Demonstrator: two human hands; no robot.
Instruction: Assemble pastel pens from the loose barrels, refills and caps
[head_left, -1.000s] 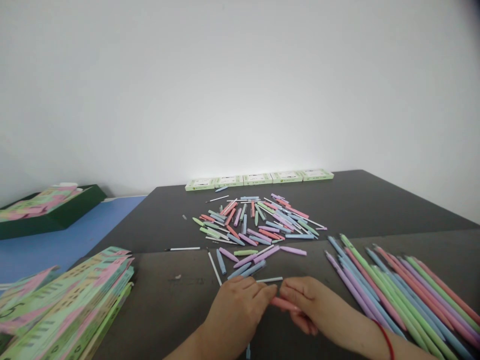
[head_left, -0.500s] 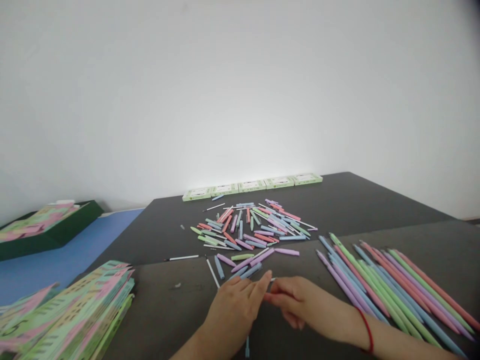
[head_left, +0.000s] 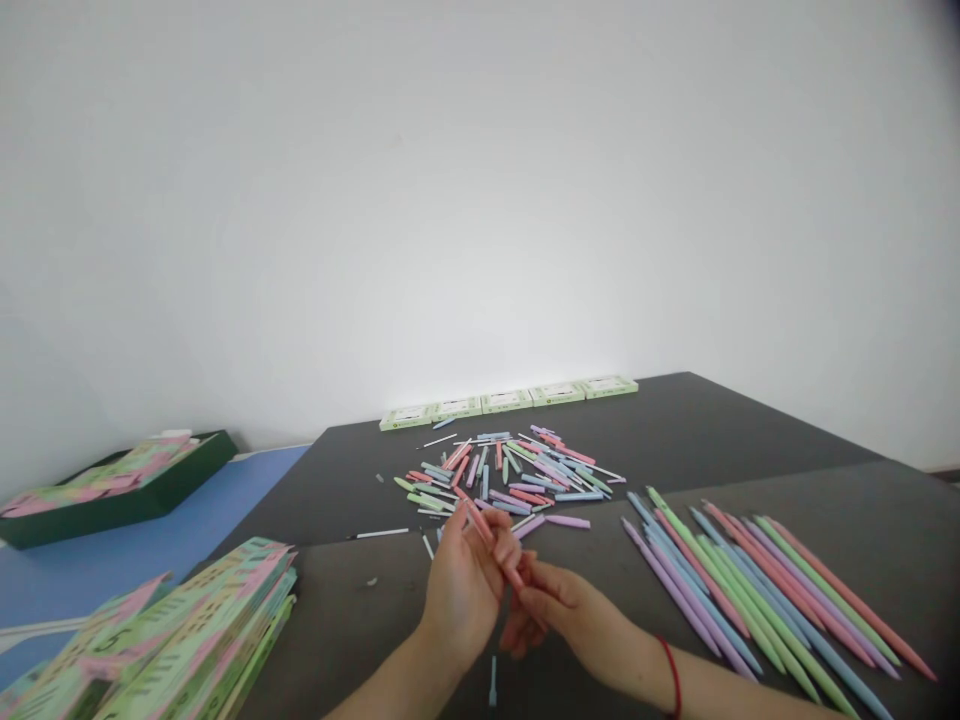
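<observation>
- Pink pen (head_left: 480,525), one: in the hands, near centre of the dark table (head_left: 330,610), raised and tilted, its far end up and to the left; middle partly covered by fingers, so whether it is whole cannot be told.
- Left hand (head_left: 461,590): palm turned up, fingers curled narrowly round the pink pen.
- Right hand (head_left: 566,608): thumb and forefinger pinched on the pen's near end; lower fingers blurred, partly in shadow. Red cord (head_left: 673,680) at the wrist, cut by the near edge of view.
- Loose pen parts (head_left: 525,470), pink, lilac, blue and green, with white refills among them: heaped beyond the hands; nearest pieces partly behind the left hand, count not clear.
- White refill (head_left: 381,533), single: left of the heap.
- Small blue piece (head_left: 493,682): near side, below the hands, type unclear.
- Printed packets (head_left: 202,640), green and pink, overlapping: near left, cut off by the frame; a "5" is legible, finer print is not.
- Flat boxes (head_left: 506,400), five, pale green and white: in a row at the far edge; lettering too small to read.
- Long pens (head_left: 757,580), pastel, side by side: right.
- Green tray (head_left: 161,500) with similar packets: far left on a blue surface (head_left: 255,490), cut off at left.
</observation>
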